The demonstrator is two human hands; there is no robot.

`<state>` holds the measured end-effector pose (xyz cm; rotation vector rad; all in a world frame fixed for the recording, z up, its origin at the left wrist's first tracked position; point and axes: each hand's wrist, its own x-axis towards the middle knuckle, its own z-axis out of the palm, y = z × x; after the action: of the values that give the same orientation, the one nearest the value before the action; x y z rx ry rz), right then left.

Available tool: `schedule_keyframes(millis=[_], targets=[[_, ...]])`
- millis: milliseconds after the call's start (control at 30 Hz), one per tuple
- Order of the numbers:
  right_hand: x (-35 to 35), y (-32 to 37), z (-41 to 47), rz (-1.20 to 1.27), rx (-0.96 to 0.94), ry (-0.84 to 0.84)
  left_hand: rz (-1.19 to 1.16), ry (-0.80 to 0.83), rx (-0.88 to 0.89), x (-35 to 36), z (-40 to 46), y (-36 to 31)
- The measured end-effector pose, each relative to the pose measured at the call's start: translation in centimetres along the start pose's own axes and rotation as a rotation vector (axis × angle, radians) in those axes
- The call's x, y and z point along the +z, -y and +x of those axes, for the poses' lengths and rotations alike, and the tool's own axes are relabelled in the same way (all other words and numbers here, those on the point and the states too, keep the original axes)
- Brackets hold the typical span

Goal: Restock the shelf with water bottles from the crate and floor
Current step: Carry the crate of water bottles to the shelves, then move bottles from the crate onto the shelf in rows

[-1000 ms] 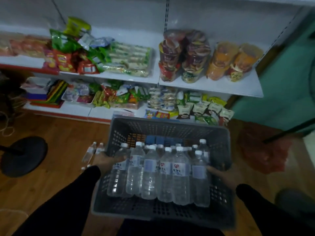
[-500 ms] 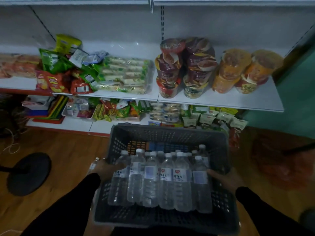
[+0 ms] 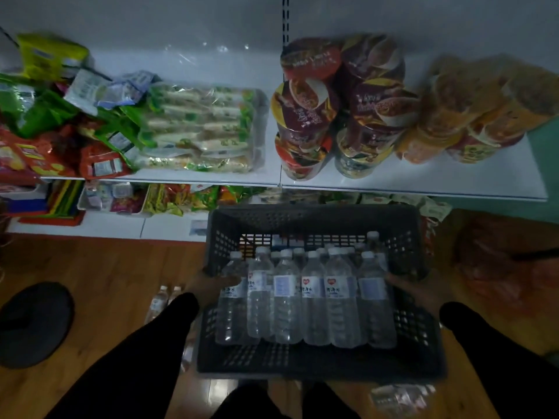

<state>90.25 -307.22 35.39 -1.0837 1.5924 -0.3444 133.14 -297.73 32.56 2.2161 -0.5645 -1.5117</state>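
White shelf (image 3: pixel 423 182), upper tier, bearing snack packets (image 3: pixel 196 131) at left and stacked cup noodles (image 3: pixel 341 110) at right; a lower tier holds further packets. Wooden floor (image 3: pixel 99 267) below. Dark perforated crate (image 3: pixel 317 361), held above the floor in front of the shelf, contains upright water bottles (image 3: pixel 311 300) in rows. Left hand (image 3: pixel 208 287) and right hand (image 3: pixel 414 290), fingers curled over the crate's side rims. Loose bottles (image 3: pixel 161 297) lie on the floor left of the crate.
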Motion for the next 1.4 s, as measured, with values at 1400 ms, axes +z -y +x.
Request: schedule_keyframes(millis=[1400], targets=[[7.8, 0.0, 0.5, -0.6, 0.082, 0.013, 0.7, 0.277, 0.373, 3.9, 0.4, -7.8]])
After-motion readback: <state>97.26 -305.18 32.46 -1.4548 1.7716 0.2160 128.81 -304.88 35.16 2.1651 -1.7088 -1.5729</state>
